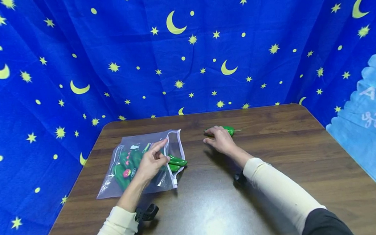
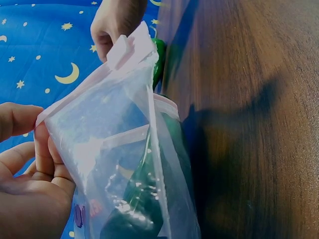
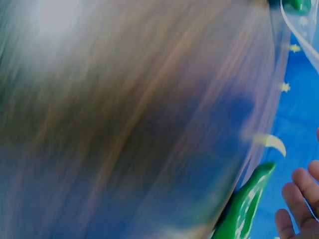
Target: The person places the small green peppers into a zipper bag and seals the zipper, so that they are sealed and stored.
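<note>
A clear zip bag (image 1: 161, 177) with a white zip edge lies on the table at left, its mouth facing right. Several green peppers (image 1: 178, 160) are inside, two near the mouth. My left hand (image 1: 150, 165) pinches the upper layer at the zip edge between thumb and fingers and lifts it, as the left wrist view shows. Right of the bag, one more green pepper (image 1: 229, 130) lies on the wood. Over it hovers my right hand (image 1: 220, 139); in the right wrist view its loosely extended fingers (image 3: 296, 199) appear beside this pepper (image 3: 246, 204), apart from it.
The brown wooden table (image 1: 274, 137) stretches to the right and toward me. A blue curtain (image 1: 203, 51) with moons and stars stands behind and at the sides. A lighter blue cloth (image 1: 371, 119) hangs at far right.
</note>
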A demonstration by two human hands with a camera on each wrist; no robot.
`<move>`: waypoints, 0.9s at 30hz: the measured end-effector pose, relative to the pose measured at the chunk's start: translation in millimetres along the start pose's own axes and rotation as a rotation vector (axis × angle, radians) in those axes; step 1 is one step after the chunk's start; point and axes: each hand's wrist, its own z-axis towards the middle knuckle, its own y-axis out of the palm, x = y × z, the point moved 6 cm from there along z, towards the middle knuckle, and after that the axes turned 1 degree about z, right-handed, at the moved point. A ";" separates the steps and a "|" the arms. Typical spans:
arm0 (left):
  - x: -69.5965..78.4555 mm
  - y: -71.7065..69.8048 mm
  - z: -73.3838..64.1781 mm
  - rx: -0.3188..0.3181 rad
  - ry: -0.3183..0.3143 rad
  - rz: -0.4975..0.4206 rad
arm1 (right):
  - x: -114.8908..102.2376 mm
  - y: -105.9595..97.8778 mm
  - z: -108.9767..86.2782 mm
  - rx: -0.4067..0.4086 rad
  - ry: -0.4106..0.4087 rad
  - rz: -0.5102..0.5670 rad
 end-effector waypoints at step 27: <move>-0.9 -0.8 -1.5 0.006 0.004 -0.005 | 68.7 -24.8 -4.2 0.044 0.157 -0.168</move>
